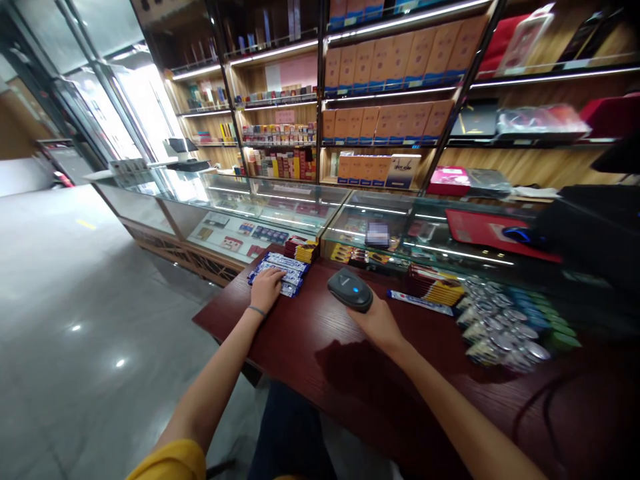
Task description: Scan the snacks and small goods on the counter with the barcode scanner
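Note:
My right hand is wrapped round the handle of a dark barcode scanner, which shows a small blue light on top. The scanner is held above the brown table. At the table's left end, my left hand lies on a pile of blue-and-white packets, its fingers stretched over them. Behind the pile stands a stack of yellow-and-brown packets. To the right of the scanner, one long blue-and-white packet lies alone, in front of another yellow-and-brown stack.
Several silver-topped cans and green-lidded ones stand on the right of the table. A glass display counter runs behind, bearing a red mat and a mouse. Shelves of boxes line the wall.

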{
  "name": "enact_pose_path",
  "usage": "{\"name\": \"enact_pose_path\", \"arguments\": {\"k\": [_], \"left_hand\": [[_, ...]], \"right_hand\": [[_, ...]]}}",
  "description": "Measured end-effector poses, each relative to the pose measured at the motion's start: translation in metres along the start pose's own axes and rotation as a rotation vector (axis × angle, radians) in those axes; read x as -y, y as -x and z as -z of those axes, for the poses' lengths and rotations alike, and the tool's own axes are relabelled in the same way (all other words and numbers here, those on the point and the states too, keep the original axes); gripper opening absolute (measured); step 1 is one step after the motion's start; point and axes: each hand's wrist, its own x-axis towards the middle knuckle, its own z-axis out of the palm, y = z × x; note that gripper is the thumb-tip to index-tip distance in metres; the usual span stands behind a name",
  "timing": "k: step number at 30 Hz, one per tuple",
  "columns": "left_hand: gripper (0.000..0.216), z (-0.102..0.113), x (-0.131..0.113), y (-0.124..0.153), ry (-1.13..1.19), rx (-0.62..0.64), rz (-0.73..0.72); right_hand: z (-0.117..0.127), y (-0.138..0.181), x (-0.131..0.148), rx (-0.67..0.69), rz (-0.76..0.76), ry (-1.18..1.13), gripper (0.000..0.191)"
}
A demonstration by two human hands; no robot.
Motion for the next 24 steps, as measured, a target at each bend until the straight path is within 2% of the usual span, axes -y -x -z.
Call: {"name": "enact_pose_path", "arguments": {"k": [3,6,9,11,14,17,20,24], "left_hand": [[0.037,0.008,-0.011,-0.001,0.056,-0.035,0.014],[0.035,0.016,-0.028,-0.009,0.197,-0.145,0.051],[0.033,0.016,-0.055,-0.026,0.483,-0.276,0.172],[0.034,0.009,-0.078,-0.039,0.796,-0.297,0.309],[0.036,-0.006,-0.114,-0.057,1.313,-0.153,0.512],[0.036,-0.022,-0.143,-0.065,1.609,0.024,0.654],[0.035,-0.037,-0.160,-0.063,1.729,0.132,0.709],[0.034,-0.051,-0.164,-0.056,1.753,0.176,0.734]], "right_hand": [[0.005,-0.001,0.003,-0.023,0.004,-0.019,0.056],[0.010,-0.003,0.006,-0.075,0.026,-0.042,0.048],[0.017,-0.005,0.009,-0.101,0.029,-0.056,0.048],[0.022,-0.005,0.013,-0.116,0.037,-0.065,0.048],[0.032,-0.004,0.020,-0.153,0.044,-0.062,0.047],[0.045,-0.004,0.027,-0.161,0.004,-0.032,0.042],[0.059,-0.006,0.029,-0.162,-0.032,0.015,0.041],[0.073,-0.011,0.023,-0.120,-0.058,0.167,0.048]]}}
